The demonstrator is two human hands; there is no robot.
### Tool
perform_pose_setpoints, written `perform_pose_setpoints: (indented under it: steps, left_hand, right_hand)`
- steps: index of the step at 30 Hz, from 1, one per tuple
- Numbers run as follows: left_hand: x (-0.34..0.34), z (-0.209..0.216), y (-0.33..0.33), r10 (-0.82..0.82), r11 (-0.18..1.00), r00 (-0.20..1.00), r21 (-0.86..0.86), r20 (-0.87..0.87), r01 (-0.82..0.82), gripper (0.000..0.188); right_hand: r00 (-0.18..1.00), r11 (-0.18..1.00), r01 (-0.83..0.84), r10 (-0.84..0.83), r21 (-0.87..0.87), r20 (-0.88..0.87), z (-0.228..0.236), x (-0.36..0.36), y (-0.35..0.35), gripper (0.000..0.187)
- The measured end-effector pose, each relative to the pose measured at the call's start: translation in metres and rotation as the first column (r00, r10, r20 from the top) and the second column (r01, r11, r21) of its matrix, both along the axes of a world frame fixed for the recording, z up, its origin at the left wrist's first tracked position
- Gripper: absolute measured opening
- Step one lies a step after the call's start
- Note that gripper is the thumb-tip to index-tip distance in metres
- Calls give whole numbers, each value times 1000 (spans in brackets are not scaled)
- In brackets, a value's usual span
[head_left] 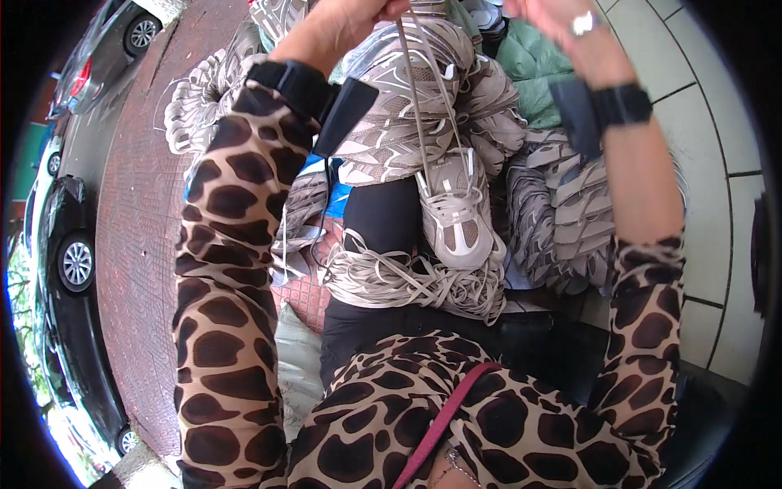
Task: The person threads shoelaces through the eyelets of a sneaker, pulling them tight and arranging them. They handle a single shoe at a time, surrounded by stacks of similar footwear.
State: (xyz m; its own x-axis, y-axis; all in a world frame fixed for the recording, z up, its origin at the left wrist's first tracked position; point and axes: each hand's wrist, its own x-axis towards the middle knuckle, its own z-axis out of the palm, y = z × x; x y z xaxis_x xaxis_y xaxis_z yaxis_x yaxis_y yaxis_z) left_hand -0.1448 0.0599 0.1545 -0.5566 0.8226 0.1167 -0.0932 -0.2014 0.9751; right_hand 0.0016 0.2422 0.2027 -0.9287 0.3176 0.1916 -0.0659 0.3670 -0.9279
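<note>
At 12 o'clock the left hand (358,15) pinched the taut laces (423,103); whether the blurred right hand (544,20), at 1, gripped anything, I couldn't tell; the shoe (458,216), just off centre toward 2, seemed to need even tension

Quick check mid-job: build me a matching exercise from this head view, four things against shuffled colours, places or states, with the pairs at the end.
Things
1. Single shoe upper
2. Heap of laces
3. Crumpled sacking
4. Shoulder strap

Colour, place or state
A. Dark pink
B. Two lace ends stretch up from it toward the picture's top edge
C. Green
D. Loose and tangled across the lap

Pairs: 1-B, 2-D, 3-C, 4-A
</note>
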Motion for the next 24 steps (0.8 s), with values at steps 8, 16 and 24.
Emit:
perform_pose_setpoints:
  steps: [8, 16, 24]
  left_hand:
    - [37, 25, 8, -38, 999, 955, 14, -294, 44, 17]
    - [113, -94, -69, 127, 881, 319, -41, -939, -472, 20]
    - [186, -181, -66, -355, 798, 330, -468, -875, -380, 13]
  right_hand:
    - [884, 943, -171, 275, -286, 378, -90, 37, -69, 34]
    - [957, 945, 72, 24, -319, 289, -126, 34, -23, 35]
    - [961, 957, -22, 100, -290, 259, -118, 45, -38, 32]
